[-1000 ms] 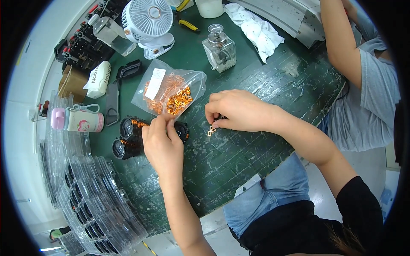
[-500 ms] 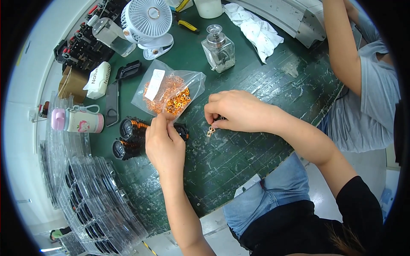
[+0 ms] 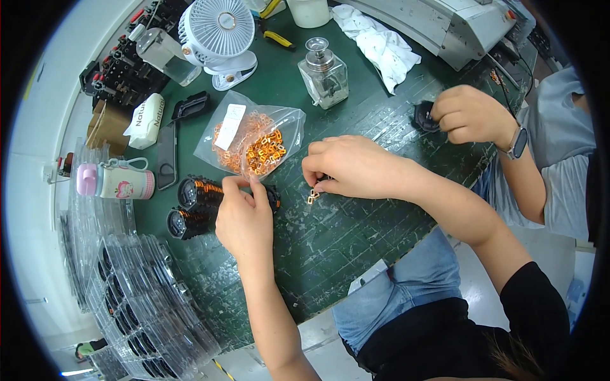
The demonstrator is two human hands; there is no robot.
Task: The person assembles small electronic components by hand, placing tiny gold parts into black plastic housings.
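Observation:
My left hand (image 3: 244,216) is curled at the lower corner of a clear plastic bag (image 3: 289,130), thumb and forefinger close together. Anything between those fingertips is too small to make out. Small copper-coloured clips (image 3: 267,151) fill the bag. Right beside my left thumb is a black round part (image 3: 273,197) with orange pieces on its edge, mostly hidden by the hand. My right hand (image 3: 349,166) is closed in a pinch over the table, a dark bit showing at its fingers. Several loose copper clips (image 3: 312,196) show just below its fingertips.
Left of my left hand lie stacked black round parts (image 3: 187,222) with copper clips. Clear plastic trays (image 3: 146,298) are piled at lower left. A glass jar (image 3: 325,79), white fan (image 3: 222,32) and cloth (image 3: 381,47) stand behind. At right, a co-worker's hand (image 3: 473,117) holds a black part (image 3: 426,116).
My left hand has drawn slightly back from the bag, its fingertips a little farther apart. The co-worker's hand has come down over the table with a black part. My right hand is nearly still.

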